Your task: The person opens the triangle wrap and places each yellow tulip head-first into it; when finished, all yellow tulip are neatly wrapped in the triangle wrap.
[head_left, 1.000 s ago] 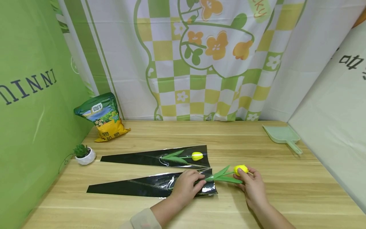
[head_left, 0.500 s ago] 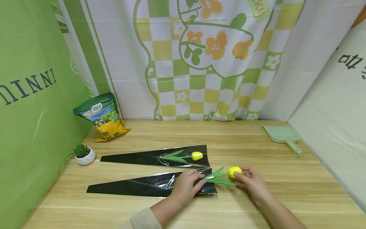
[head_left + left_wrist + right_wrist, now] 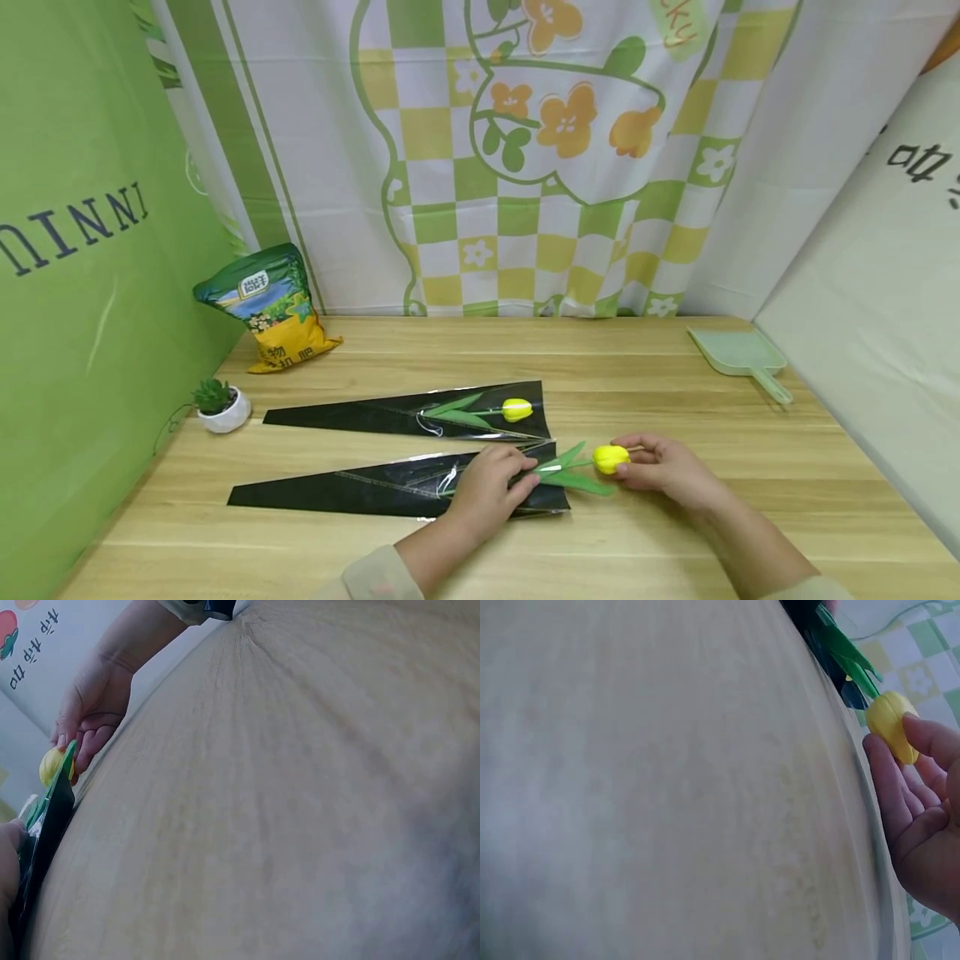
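Two long black flower sleeves with clear fronts lie on the wooden table. My left hand (image 3: 491, 492) holds the nearer flower sleeve (image 3: 322, 490) close to its wide right end. From that end a yellow artificial tulip (image 3: 611, 460) sticks out, its stem and part of its leaves inside. Thumb and fingers of my right hand (image 3: 671, 475) pinch the yellow bloom; the right wrist view shows the thumb on the tulip (image 3: 890, 724) and fingers behind it. Behind lies the other flower sleeve (image 3: 337, 412), with a second yellow tulip (image 3: 517, 409) fully inside. My left hand hides part of the nearer sleeve.
At the left stand a small potted succulent (image 3: 222, 408) in a white pot and a green and yellow bag (image 3: 277, 312). A pale green dustpan (image 3: 742, 352) lies at the back right. A patterned curtain (image 3: 525, 208) hangs behind the table (image 3: 420, 346).
My right hand has moved left, sliding the tulip further into the nearer sleeve, and its grip has shifted to the tip of the bloom. The left hand has stayed in place.
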`<state>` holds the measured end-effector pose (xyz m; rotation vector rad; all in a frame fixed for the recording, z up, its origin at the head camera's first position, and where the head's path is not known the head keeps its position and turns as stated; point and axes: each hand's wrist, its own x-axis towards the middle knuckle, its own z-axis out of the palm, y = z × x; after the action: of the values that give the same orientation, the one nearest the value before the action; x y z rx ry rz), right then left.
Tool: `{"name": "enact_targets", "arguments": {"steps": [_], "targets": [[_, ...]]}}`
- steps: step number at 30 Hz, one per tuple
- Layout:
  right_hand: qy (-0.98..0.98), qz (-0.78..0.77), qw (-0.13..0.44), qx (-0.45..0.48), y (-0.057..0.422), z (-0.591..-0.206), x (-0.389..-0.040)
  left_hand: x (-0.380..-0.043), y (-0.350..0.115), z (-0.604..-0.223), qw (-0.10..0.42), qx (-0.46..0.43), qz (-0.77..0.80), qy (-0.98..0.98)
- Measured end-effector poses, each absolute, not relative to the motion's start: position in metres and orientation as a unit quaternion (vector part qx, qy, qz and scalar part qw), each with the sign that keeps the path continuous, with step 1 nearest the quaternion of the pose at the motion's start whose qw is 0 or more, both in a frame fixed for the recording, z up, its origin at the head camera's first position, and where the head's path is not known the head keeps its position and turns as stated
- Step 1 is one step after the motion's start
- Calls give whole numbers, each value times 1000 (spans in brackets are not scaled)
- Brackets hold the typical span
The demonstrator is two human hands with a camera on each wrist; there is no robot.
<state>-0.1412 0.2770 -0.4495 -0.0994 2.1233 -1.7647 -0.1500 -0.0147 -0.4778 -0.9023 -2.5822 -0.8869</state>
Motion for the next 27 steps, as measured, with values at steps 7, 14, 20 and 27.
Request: {"name": "enact_targets", "arguments": {"steps": [7,14,20,27], "targets": [[771,-600,205,-51,261,-448,-147,-149,-15,-476,133,-312,-299,-892],[807,-557,178,-84,248,-449,-149,-149,-15,-477,130,-314,-304,-890],[834,-522,150,-93,239,-448,-149,-149,-15,-476,134,-316,-308,-887],[834,-520,153,-100,228,-447,-150,-149,-14,-475,135,-310,-308,-889]]}}
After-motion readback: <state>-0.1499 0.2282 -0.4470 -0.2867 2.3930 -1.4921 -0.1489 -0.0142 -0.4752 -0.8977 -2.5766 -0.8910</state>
